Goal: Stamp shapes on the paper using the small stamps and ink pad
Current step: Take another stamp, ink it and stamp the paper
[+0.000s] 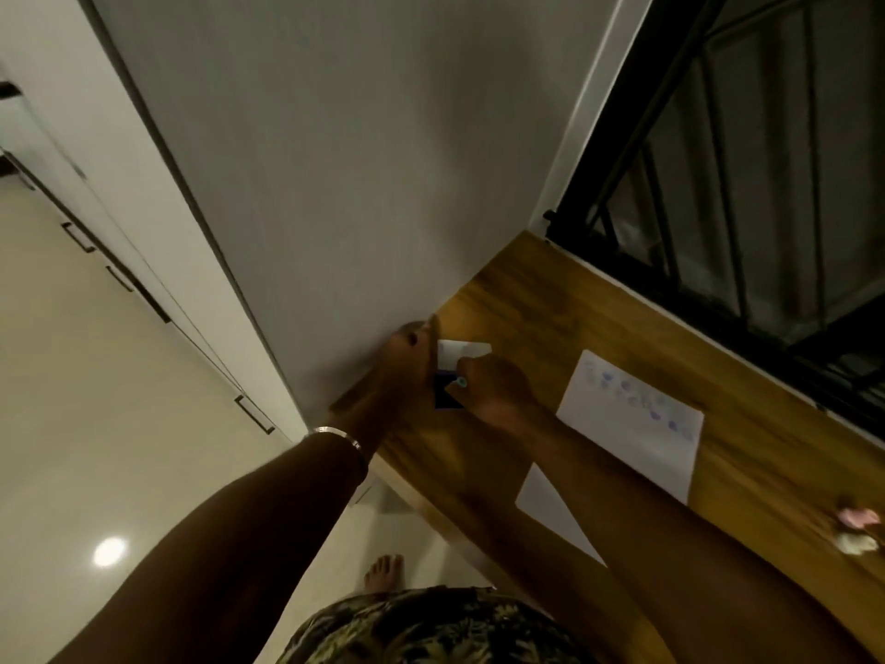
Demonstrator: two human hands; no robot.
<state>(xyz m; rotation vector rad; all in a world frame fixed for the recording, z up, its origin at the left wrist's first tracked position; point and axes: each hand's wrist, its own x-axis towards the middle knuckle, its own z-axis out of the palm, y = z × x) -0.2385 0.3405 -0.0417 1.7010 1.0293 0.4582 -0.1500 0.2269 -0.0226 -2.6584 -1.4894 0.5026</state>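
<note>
At the tabletop's (550, 299) wall edge I see my left hand (407, 371) steadying the ink pad (448, 400), my right hand (493, 390) pinching a small stamp (460, 382) on it, the paper (632, 419) lying mid-tabletop.

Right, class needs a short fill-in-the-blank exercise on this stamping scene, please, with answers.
1. The right hand pinches a small stamp over the dark blue ____.
2. The stamped paper lies on a ____ table.
3. The left hand wears a bangle on its ____.

Answers: ink pad; wooden; wrist
</note>
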